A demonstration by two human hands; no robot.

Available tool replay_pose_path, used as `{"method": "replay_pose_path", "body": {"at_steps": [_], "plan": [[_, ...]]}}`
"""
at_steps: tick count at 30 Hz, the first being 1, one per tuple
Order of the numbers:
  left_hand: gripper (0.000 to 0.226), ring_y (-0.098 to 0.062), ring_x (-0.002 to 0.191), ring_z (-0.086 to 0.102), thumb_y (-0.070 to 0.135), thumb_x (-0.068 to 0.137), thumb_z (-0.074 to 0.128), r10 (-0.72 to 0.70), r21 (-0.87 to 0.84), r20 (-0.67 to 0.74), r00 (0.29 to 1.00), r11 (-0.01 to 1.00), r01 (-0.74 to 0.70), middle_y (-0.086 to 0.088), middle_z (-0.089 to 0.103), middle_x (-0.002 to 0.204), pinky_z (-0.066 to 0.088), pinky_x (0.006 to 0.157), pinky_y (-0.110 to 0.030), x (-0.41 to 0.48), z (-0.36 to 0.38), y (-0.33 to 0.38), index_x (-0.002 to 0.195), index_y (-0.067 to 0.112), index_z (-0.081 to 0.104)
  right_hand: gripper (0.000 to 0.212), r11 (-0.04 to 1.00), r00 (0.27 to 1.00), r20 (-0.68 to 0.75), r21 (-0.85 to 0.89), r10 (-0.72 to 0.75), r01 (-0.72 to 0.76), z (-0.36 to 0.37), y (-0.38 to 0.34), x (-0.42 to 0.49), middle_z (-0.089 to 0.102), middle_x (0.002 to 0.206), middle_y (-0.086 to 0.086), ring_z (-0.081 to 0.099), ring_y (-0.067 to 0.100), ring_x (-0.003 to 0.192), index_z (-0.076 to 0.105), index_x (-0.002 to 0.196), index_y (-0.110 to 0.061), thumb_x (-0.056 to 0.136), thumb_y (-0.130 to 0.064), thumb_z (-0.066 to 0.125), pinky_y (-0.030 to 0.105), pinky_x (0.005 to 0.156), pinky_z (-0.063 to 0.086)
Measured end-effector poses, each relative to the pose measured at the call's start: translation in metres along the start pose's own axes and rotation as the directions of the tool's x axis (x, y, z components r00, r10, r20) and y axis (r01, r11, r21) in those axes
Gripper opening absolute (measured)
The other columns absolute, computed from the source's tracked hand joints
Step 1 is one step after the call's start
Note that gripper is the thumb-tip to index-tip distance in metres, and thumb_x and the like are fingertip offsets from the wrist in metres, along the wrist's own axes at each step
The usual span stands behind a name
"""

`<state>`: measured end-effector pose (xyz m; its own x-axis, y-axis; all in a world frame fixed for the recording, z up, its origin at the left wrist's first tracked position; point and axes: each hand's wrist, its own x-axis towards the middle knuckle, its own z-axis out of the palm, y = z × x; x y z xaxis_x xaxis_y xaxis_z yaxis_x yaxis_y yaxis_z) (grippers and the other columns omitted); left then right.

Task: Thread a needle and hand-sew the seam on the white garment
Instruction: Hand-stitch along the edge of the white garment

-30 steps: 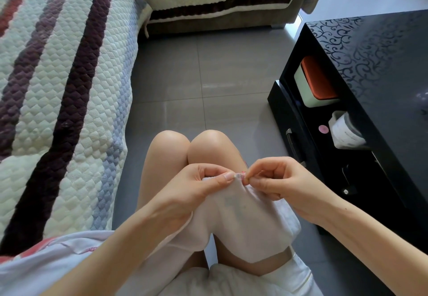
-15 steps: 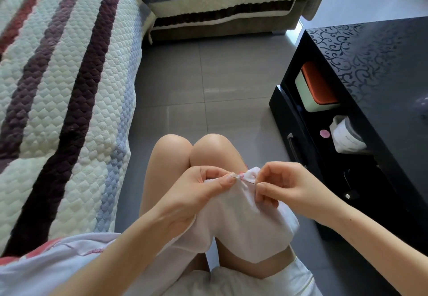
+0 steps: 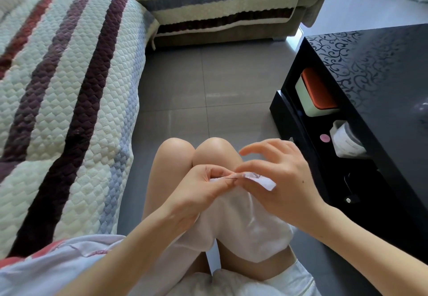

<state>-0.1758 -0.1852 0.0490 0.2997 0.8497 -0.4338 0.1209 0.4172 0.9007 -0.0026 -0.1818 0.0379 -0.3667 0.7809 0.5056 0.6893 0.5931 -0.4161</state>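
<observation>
The limp, light garment (image 3: 243,221) is draped over the knees (image 3: 213,147) at six o'clock, its edge pinched by the left hand (image 3: 203,189). The slippery needle (image 3: 230,177) is apparently pinched by the right hand (image 3: 282,180).

The needle (image 3: 231,178) is half hidden, thread indiscernible.

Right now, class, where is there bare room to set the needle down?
Free: the glossy black tabletop, and grey floor tiles between striped quilted sofa cover and table. Crowded: the shelf holding the orange-lidded box; the lap, under the white garment.
</observation>
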Motion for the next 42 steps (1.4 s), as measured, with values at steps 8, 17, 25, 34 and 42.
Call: {"method": "replay_pose_path", "body": {"at_steps": [8, 17, 25, 34, 42], "plan": [[0.025, -0.001, 0.076, 0.061, 0.039, 0.071, 0.068, 0.048, 0.018, 0.058, 0.997, 0.999, -0.05, 0.003, 0.071, 0.076, 0.047, 0.075, -0.017, -0.002, -0.007, -0.002, 0.077, 0.016, 0.075, 0.014, 0.96, 0.989, 0.0, 0.242, -0.145, 0.141, 0.005, -0.011, 0.007, 0.061, 0.078, 0.001, 0.053, 0.017, 0.073, 0.07, 0.083, -0.009, 0.091, -0.012, 0.058, 0.031, 0.075, 0.043], [0.025, -0.004, 0.068, 0.058, 0.015, 0.087, 0.069, 0.096, 0.234, -0.02, 0.995, 0.968, -0.088, 0.013, 0.063, 0.063, 0.047, 0.064, -0.021, -0.001, -0.006, 0.0, 0.063, 0.024, 0.065, 0.016, 0.912, 0.965, -0.097, 0.316, -0.244, 0.262, -0.006, -0.03, 0.019, 0.058, 0.075, 0.012, 0.052, 0.022, 0.063, 0.068, 0.083, 0.002, 0.083, 0.01, 0.055, 0.03, 0.055, 0.044], [0.014, 0.001, 0.079, 0.062, 0.02, 0.087, 0.067, -0.023, 0.049, 0.083, 0.996, 0.999, 0.019, 0.007, 0.072, 0.079, 0.046, 0.077, -0.014, 0.003, -0.017, -0.005, 0.087, 0.009, 0.076, 0.01, 0.009, 0.709, 0.634, 0.744, 0.309, -0.669, -0.007, 0.023, 0.07, 0.052, 0.055, 0.005, 0.045, 0.013, 0.04, 0.042, 0.086, -0.015, 0.091, -0.02, 0.048, 0.022, 0.041, 0.041], [0.018, -0.001, 0.083, 0.064, 0.027, 0.074, 0.069, -0.028, 0.0, 0.26, 0.965, 1.0, 0.029, 0.003, 0.074, 0.084, 0.047, 0.078, -0.013, -0.003, -0.025, 0.002, 0.083, 0.014, 0.077, 0.013, 0.448, 0.452, -0.138, 0.55, 0.881, -0.705, 0.032, 0.17, 0.125, 0.045, 0.072, -0.006, 0.043, 0.006, 0.059, 0.049, 0.087, -0.015, 0.095, -0.007, 0.043, 0.022, 0.056, 0.036], [0.013, -0.001, 0.083, 0.062, 0.026, 0.08, 0.074, -0.015, 0.016, 0.241, 0.97, 1.0, 0.012, 0.003, 0.072, 0.082, 0.046, 0.078, -0.013, 0.0, -0.033, 0.003, 0.083, 0.014, 0.078, 0.029, 0.742, 0.684, 0.699, 0.344, 0.206, -0.575, 0.0, 0.06, 0.094, 0.069, 0.093, 0.018, 0.058, 0.011, 0.084, 0.074, 0.089, -0.011, 0.078, -0.038, 0.069, 0.03, 0.076, 0.044]]}}
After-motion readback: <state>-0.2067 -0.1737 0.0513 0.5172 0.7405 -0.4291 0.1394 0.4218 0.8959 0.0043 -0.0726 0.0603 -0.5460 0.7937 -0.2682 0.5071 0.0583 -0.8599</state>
